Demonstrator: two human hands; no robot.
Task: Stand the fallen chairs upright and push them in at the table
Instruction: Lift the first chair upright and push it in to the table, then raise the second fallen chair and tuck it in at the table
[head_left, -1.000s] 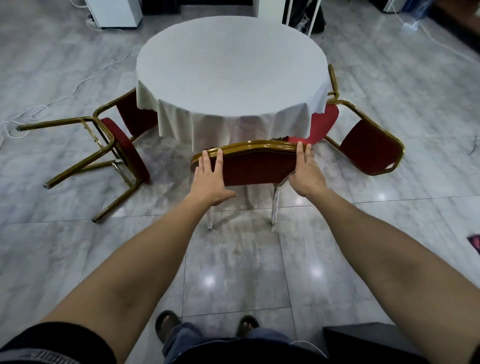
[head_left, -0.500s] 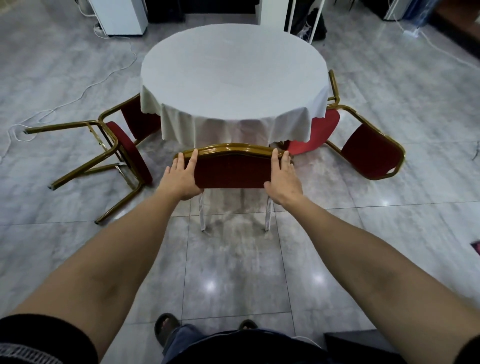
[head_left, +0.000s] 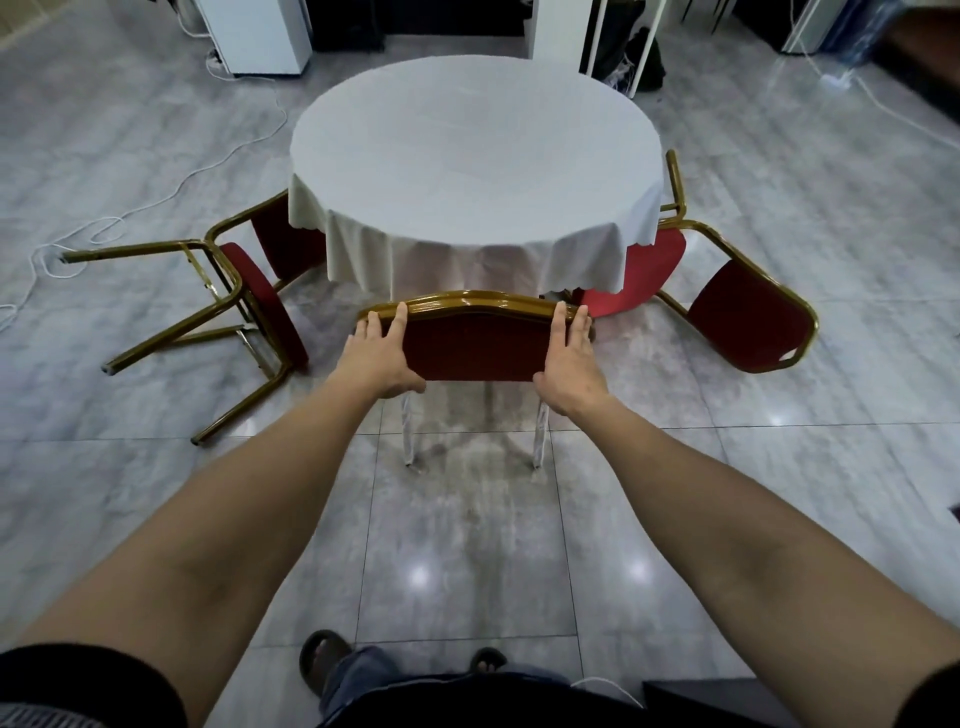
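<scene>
While both arms reach toward the middle of the frame, the left hand (head_left: 382, 358) and the right hand (head_left: 570, 358) press flat against the red back of the upright chair (head_left: 475, 343), one near each end of its gold top rail. On each hand the fingers (head_left: 399, 323) lie straight and slightly spread, tips touching the rail, palms on the padding; neither hand curls around the frame. This chair stands on its two pale rear legs at the near edge of the round bench (head_left: 475, 150), its back just below the hanging hem of the white tablecloth (head_left: 457, 260).

At the left of the frame a fallen chair (head_left: 244, 306) lies on its side on the grey tiled floor (head_left: 467, 545), gold legs pointing left and its red seat on edge, its back touching the cloth. At the right a second fallen chair (head_left: 737, 312) lies tipped over, its seat partly under the cloth and its back pointing toward the right edge. Sandalled feet (head_left: 324, 654) show at the bottom centre.
</scene>
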